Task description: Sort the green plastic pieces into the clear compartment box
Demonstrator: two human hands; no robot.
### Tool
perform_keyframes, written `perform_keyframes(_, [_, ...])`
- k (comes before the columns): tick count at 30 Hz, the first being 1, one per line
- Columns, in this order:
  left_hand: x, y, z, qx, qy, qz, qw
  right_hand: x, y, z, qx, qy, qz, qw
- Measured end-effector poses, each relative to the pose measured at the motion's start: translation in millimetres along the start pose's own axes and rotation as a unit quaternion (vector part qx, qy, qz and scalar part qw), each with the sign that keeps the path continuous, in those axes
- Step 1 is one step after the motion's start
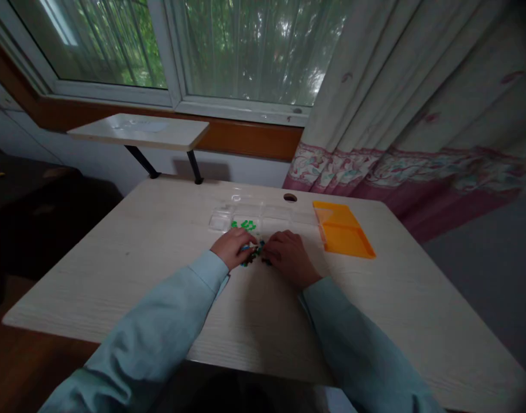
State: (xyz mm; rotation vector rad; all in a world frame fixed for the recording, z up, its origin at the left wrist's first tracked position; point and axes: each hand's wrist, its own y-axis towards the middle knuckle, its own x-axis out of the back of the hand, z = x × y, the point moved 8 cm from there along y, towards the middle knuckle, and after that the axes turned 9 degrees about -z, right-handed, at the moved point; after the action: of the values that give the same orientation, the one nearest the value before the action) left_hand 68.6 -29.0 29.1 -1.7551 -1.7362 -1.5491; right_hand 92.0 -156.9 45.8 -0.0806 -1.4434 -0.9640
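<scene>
Both hands at frame centre over a small bead pile (254, 255): left hand (232, 248) & right hand (288, 257) curled, fingertips on beads; actual grip can't tell. Green beads (244, 225) already in clear divided box (222, 220) just above; other compartments look empty, pile left. Orange lid (342, 229) centre-right.

Small beads (254, 254), green and blue, lie heaped on the table between the hands. More green beads (244, 225) sit in one compartment of a clear box (222, 221) just beyond.

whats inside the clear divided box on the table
One compartment of the clear box holds small green pieces; the others look bare. Its near edge is covered by the left hand and right hand, so that part cannot be seen.
</scene>
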Motion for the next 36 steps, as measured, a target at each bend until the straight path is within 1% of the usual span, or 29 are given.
perform_keyframes(5, [1.1, -2, -3, -0.005, -0.018, 0.017, 1.0, -3, -1, 6, 0.01, -0.006, 0.008, 1.0])
perform_keyframes(9, [1.3, -1, -2, 0.016, -0.033, 0.021, 0.999, -1, 0, 7, 0.011, -0.022, 0.006, 1.0])
perform_keyframes(14, [2.5, 0, 1, 0.028, -0.05, 0.006, 0.998, -1, -2, 10, 0.019, -0.02, 0.004, 1.0])
perform_keyframes(19, [9.4, 2, 7, 0.044, -0.072, -0.016, 0.996, -3, -3, 12, 0.019, -0.019, 0.008, 1.0])
perform_keyframes(21, [11.3, 2, 12, 0.064, -0.084, -0.008, 0.994, -4, -3, 11, 0.015, -0.02, 0.007, 1.0])
perform_keyframes(24, [11.7, 0, 19, 0.086, -0.109, 0.019, 0.99, -5, -3, 10, 0.014, -0.022, 0.005, 1.0])
perform_keyframes(29, [8.4, -5, 30, 0.086, -0.152, 0.05, 0.983, -7, -2, 12, 0.018, -0.026, 0.008, 0.999])
perform_keyframes(33, [4.7, -7, 35, 0.092, -0.155, 0.054, 0.982, -7, -2, 12, 0.014, -0.021, 0.011, 1.0])
perform_keyframes(36, [4.5, -6, 34, 0.099, -0.145, 0.052, 0.983, -7, -2, 12, 0.016, -0.017, 0.009, 1.0])
